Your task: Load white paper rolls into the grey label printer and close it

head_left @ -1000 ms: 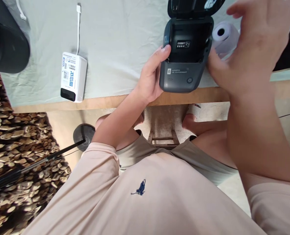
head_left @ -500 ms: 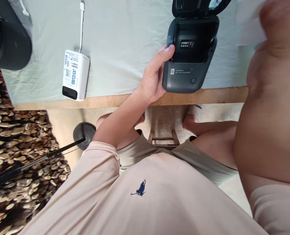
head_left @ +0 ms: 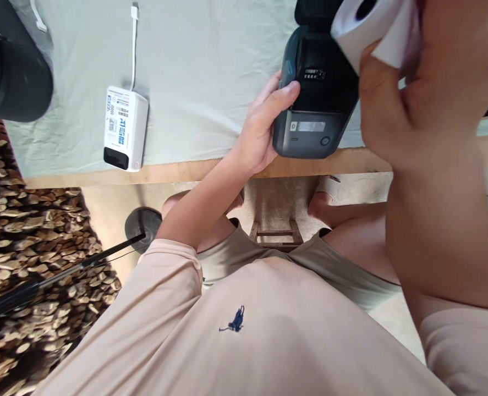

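Note:
My left hand (head_left: pixel 264 121) is closed around the left side of a dark label printer (head_left: pixel 310 135), its thumb on the top edge. The printer's lid (head_left: pixel 316 14) stands flipped up, so the hollow paper bay (head_left: pixel 322 93) shows. At the upper right, my right hand (head_left: pixel 396 104) grips a white paper roll (head_left: pixel 355 33) with a dark core hole. A loose paper end (head_left: pixel 394 47) sticks out by the thumb. The roll hangs over the bay's upper right corner; whether it touches the printer I cannot tell.
A white power bank (head_left: pixel 126 126) with a short white cable (head_left: pixel 134 49) lies on the pale green tablecloth (head_left: pixel 194 71). A black cylindrical object (head_left: pixel 15 66) is at the far left. The wooden table edge (head_left: pixel 165 171) runs across; below are a stand base (head_left: pixel 142 225) and stacked firewood (head_left: pixel 29 242).
My right hand has come in leftward from the right edge, bringing the paper roll over the printer. My left hand keeps its hold, and the printer has barely shifted.

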Action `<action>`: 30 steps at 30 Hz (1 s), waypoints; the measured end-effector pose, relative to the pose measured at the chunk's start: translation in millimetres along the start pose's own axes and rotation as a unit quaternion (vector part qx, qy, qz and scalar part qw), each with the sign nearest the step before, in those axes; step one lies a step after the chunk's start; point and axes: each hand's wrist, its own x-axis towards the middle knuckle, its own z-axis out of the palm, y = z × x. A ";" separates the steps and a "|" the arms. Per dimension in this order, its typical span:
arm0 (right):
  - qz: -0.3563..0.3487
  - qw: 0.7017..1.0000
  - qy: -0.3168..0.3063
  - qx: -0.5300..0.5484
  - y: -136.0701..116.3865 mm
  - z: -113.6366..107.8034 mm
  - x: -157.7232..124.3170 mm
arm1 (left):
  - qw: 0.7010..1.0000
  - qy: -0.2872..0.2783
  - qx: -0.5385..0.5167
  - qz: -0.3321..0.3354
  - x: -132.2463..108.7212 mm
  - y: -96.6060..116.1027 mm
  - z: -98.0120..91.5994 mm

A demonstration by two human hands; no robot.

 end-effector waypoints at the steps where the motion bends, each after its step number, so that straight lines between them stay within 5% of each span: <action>1: -0.096 0.986 -0.047 -0.130 2.6 -2.5 -1.3 | 1.000 0.000 -0.002 0.001 -0.4 0.2 -0.1; 3: -0.221 0.910 -0.097 -0.338 8.3 -6.8 -1.9 | 1.000 0.006 -0.001 -0.002 -1.0 0.3 -0.4; 5: -0.218 0.884 -0.090 -0.404 12.8 -8.3 -1.0 | 1.000 0.011 0.010 0.000 -1.6 -0.2 -0.7; 11: -0.181 0.887 -0.088 -0.416 18.1 -3.4 3.1 | 0.998 0.012 0.065 0.015 -2.0 -3.4 -0.4; 18: -0.222 0.910 -0.066 -0.343 22.7 -1.2 4.2 | 0.995 0.063 0.079 -0.018 -1.9 -2.4 2.8; 30: -0.231 0.893 -0.080 -0.379 15.4 -1.8 0.6 | 0.994 0.047 0.095 0.009 -1.9 -2.4 6.0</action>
